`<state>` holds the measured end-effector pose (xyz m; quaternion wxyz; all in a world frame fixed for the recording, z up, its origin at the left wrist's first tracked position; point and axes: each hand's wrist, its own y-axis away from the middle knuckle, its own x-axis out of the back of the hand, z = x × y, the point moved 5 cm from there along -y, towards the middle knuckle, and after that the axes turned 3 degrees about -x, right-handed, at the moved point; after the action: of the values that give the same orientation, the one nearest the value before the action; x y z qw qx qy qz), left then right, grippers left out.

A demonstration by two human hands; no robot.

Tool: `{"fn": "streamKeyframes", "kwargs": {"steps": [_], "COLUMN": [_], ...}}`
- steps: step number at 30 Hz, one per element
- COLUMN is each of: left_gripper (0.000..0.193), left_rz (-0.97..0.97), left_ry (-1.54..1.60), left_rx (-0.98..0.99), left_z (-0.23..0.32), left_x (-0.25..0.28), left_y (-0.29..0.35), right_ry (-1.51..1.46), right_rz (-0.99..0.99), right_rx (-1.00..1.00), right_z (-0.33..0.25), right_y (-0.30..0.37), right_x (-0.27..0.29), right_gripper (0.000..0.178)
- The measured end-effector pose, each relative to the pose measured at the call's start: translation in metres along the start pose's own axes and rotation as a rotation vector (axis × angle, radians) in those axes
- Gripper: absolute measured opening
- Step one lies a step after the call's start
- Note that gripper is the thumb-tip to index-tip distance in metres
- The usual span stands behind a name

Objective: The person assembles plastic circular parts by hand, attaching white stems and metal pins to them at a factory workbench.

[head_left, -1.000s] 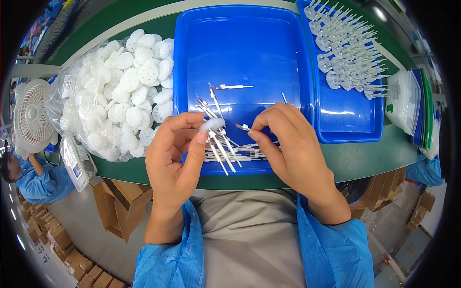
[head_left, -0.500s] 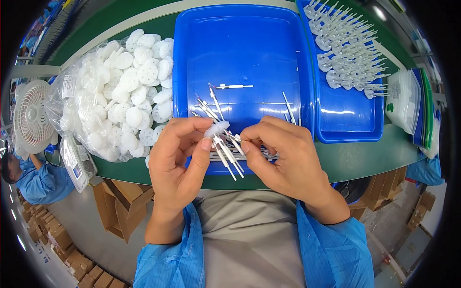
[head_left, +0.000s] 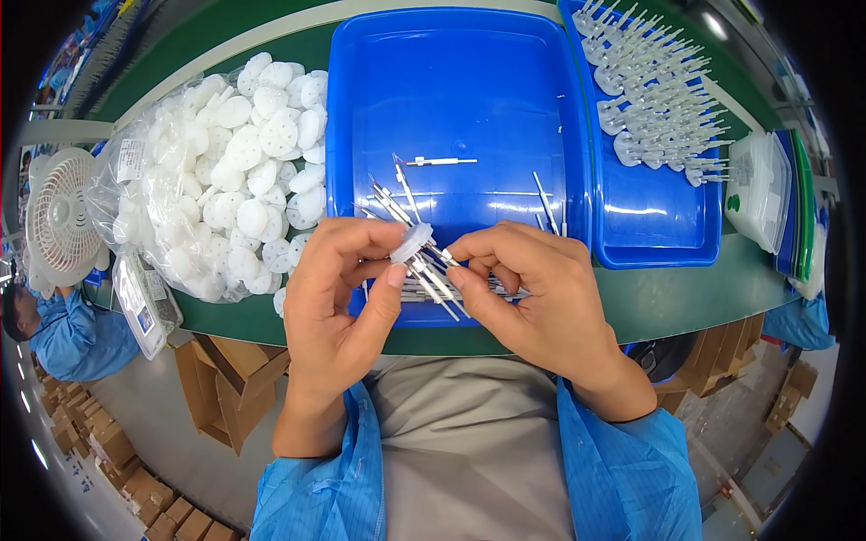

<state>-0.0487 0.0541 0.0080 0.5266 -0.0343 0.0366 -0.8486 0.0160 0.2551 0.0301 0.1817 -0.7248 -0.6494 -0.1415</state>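
Between thumb and fingers, my left hand (head_left: 336, 298) pinches a round white plastic disc (head_left: 411, 243) tilted on its edge. A few thin white rods (head_left: 435, 287) point down and right from below the disc; whether they are fixed in it or lie behind it I cannot tell. Close to the disc's right side, my right hand (head_left: 534, 287) is closed on a slim white rod with a metallic part (head_left: 446, 256), mostly covered by the fingertips. Under both hands, more such rods (head_left: 391, 204) lie in the near part of a large blue tray (head_left: 451, 99).
A clear bag of white discs (head_left: 242, 149) lies left of the tray. At right, a second blue tray (head_left: 649, 225) bears discs with upright pins (head_left: 654, 99). A white fan (head_left: 59, 209), a clear box (head_left: 756, 191) and cardboard boxes (head_left: 225, 392) stand around. Another person (head_left: 81, 338) sits far left.
The disc has turned in my left hand, so more of its round face shows. My right fingertips have shifted slightly left and up, nearer the disc.
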Motion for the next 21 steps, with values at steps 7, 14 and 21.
{"fn": "streamKeyframes", "kwargs": {"steps": [7, 14, 21], "left_gripper": [0.028, 0.027, 0.025], "left_rz": [-0.068, -0.011, 0.019], "left_ry": [-0.048, -0.008, -0.167], "left_rx": [-0.095, -0.089, -0.145], "left_z": [0.0050, -0.0005, 0.0006], "left_x": [-0.0027, -0.0027, -0.0033], "left_y": [-0.0014, -0.0027, -0.0027], "right_ry": [-0.054, -0.051, -0.065], "right_rz": [0.010, 0.053, 0.028], "right_rx": [-0.015, -0.001, -0.017], "right_z": [-0.0012, 0.0029, 0.0021], "right_y": [0.0000, -0.0014, -0.0009], "right_x": [-0.0013, -0.0027, -0.0053], "right_gripper": [0.016, 0.016, 0.013]}}
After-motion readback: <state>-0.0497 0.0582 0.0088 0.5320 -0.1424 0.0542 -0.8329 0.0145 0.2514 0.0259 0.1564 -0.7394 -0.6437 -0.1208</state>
